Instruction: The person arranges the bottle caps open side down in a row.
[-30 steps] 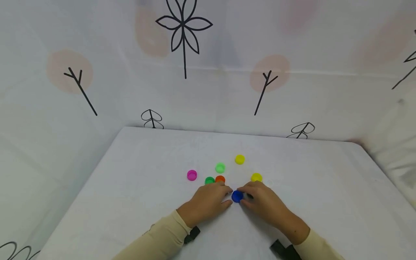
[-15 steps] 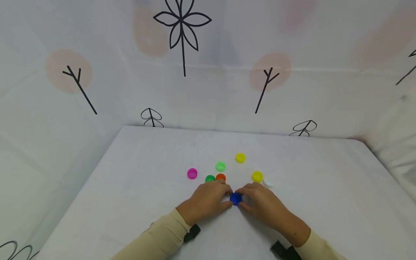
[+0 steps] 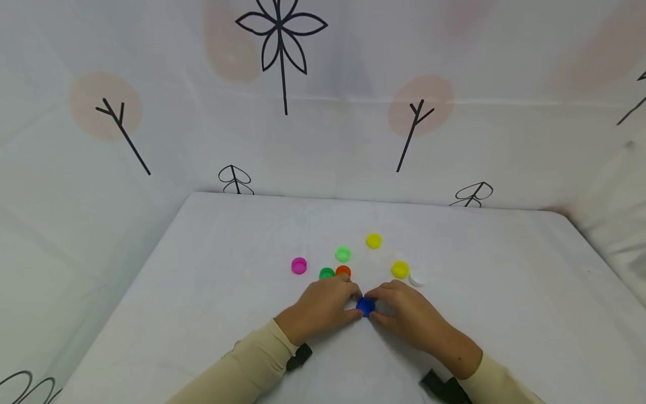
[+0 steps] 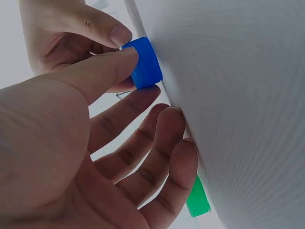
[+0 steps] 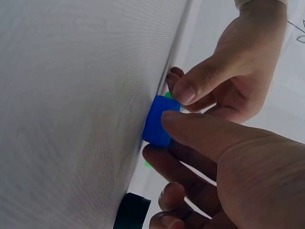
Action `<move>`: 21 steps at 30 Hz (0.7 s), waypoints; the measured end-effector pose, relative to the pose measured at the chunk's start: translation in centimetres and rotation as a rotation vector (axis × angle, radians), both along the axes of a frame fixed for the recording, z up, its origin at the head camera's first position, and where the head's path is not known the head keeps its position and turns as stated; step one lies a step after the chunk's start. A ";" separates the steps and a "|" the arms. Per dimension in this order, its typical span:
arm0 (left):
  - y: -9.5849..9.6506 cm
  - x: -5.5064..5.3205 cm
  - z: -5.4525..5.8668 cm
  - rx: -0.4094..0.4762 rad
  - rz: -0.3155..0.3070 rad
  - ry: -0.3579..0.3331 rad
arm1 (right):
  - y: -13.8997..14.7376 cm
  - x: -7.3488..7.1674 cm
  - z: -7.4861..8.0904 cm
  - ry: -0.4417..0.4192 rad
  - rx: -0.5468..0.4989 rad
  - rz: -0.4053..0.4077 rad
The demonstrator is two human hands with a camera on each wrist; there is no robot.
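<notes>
Both hands meet at a blue bottle cap, low over the white table. My left hand pinches its left side, thumb on the near face and index finger on the far one. From the other side my right hand pinches it with thumb and index finger. Just beyond the left knuckles lie an orange cap and a green cap, partly covered. Under the right fingers, a dark cap shows in the right wrist view; the hand hides it from the head view.
Farther back on the white table lie a magenta cap, a light green cap and two yellow caps, one far and one nearer. A white cap is beyond the right hand. Patterned cloth hangs behind.
The blue cap has come slightly nearer and to the left, and the left fingers, earlier just apart from it, now touch it. The white cap shows more clearly; the dark cap is now covered.
</notes>
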State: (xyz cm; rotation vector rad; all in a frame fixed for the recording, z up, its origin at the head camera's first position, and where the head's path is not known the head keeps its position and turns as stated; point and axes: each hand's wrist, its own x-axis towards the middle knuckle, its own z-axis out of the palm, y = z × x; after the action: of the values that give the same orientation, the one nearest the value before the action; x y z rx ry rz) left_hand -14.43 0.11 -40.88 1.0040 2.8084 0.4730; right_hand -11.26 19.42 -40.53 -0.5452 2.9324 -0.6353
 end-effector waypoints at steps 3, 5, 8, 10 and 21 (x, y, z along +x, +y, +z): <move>0.0 0.0 0.0 0.007 -0.002 -0.002 | -0.1 -0.1 0.0 -0.022 -0.013 -0.014; -0.1 0.1 0.0 0.008 -0.004 -0.002 | -0.2 -0.1 0.0 -0.037 -0.014 -0.026; -0.1 0.1 0.1 0.007 -0.005 -0.004 | -0.2 -0.2 0.0 -0.042 -0.011 -0.029; -0.1 0.0 0.2 0.006 -0.004 -0.009 | -0.2 -0.2 0.0 -0.041 -0.009 -0.029; 0.0 -0.5 0.3 0.126 -0.018 -0.083 | 0.3 0.1 0.2 0.103 -0.080 0.002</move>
State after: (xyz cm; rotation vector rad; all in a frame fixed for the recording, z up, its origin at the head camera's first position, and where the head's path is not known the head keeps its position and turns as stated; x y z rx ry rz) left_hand -14.92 0.06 -40.63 1.0069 2.7229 0.6809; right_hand -11.21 19.75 -40.34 -0.6070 3.0121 -0.7493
